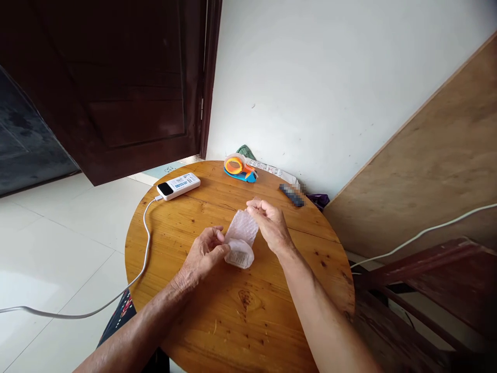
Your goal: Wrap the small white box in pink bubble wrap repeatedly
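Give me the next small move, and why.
Probably, the right hand should ease the far edge of the bubble wrap down toward its near end. That hand pinches the far edge, while the left hand sits beside the near end, placed to steady it.

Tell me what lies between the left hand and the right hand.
In the head view, pale bubble wrap lies between them, the right hand at its far end, the left hand at its left side.

White wall [310, 77], dark door [135, 77], tiled floor [58, 254], 1 round wooden table [217, 331]
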The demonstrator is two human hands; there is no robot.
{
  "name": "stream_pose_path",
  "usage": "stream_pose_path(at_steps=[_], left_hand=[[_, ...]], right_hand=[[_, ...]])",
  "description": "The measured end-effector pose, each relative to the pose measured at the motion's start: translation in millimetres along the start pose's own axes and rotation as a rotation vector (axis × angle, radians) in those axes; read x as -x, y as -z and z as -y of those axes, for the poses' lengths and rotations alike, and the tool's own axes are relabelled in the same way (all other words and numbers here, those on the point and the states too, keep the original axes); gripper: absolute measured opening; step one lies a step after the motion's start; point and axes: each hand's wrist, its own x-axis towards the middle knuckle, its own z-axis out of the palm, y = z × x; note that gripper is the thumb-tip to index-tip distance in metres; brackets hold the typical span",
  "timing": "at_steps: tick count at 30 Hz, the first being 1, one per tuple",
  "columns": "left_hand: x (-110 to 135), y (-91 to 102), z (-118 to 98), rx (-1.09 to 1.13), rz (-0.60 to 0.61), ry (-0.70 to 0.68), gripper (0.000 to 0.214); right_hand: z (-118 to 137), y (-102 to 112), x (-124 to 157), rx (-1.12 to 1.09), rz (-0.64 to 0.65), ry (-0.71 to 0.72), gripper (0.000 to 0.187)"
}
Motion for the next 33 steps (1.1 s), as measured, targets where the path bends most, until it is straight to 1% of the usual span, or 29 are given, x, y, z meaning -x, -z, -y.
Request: stream_pose_path(at_steps=[1,3,5,6,8,10,11,13,16,18,19,21,23,24,25,27,29,30,33], left_hand=[[-0.1,-0.4,-0.1,0.053,0.010,0.021,0.027],[-0.3,-1.1,0.9,0.090,0.064,0.054,0.032],[-0.5,-1.3,2.3,0.053,0.119,0.078,0.032],[-0.7,-1.1,2.7,0.023,0.126,0.091,0.033],[-0.9,-0.4,2.5,-0.020,0.105,0.119,0.036],[-1.0,0.4,1.3,-0.019,0.082,0.144,0.044],[-1.0,0.8,0.5,-0.016,0.075,0.152,0.049],[-0.9,1.2,-0.8,-0.014,0.056,0.145,0.055],[-1.1,1.3,-0.2,-0.018,0.021,0.114,0.057],[-1.9,1.3,2.4,-0.014,0.012,0.097,0.058],[-2.6,1.5,4.1,-0.015,0.008,0.091,0.059],[-4.3,2.1,7.1,-0.039,-0.021,0.084,0.061],[-5.3,3.0,8.5,-0.111,-0.070,0.077,0.059],[-5.3,3.4,8.2,-0.171,-0.093,0.062,0.057],[-5.0,3.7,7.4,-0.248,-0.116,0.028,0.055],[-3.4,3.8,5.4,-0.421,-0.153,-0.084,0.052],[-1.6,3.3,4.4,-0.565,-0.157,-0.186,0.051],[-1.1,3.1,4.8,-0.611,-0.138,-0.210,0.051],[-1.5,2.6,8.2,-0.687,-0.066,-0.216,0.042]], right_hand=[[0.3,2.0,-5.5,0.008,-0.016,-0.013,0.024],[-3.5,4.6,-16.4,0.048,-0.029,-0.067,0.026],[-9.2,7.4,-22.8,0.090,-0.047,-0.128,0.028],[-10.8,9.6,-22.8,0.109,-0.076,-0.148,0.029],[-8.2,15.2,-14.5,0.162,-0.161,-0.149,0.033],[2.6,19.3,3.5,0.265,-0.185,-0.122,0.034],[10.2,19.4,14.5,0.333,-0.120,-0.118,0.036],[25.6,14.1,35.7,0.519,0.082,-0.132,0.040],[38.0,-1.9,54.7,0.773,0.161,-0.108,0.031],[35.2,-8.0,57.5,0.885,0.184,-0.119,0.019],[31.1,-7.7,57.3,0.919,0.184,-0.128,0.017],[20.1,-0.1,56.3,0.931,0.147,-0.143,0.020],[9.0,12.9,56.5,0.876,0.103,-0.178,0.023],[4.2,19.3,57.0,0.836,0.101,-0.206,0.024],[0.4,24.7,57.8,0.797,0.112,-0.235,0.025],[-4.8,31.0,59.1,0.743,0.152,-0.270,0.029],[-7.3,31.1,59.9,0.733,0.179,-0.265,0.034],[-8.0,29.4,60.1,0.736,0.178,-0.254,0.033],[-9.8,21.9,60.5,0.729,0.127,-0.226,0.016]])
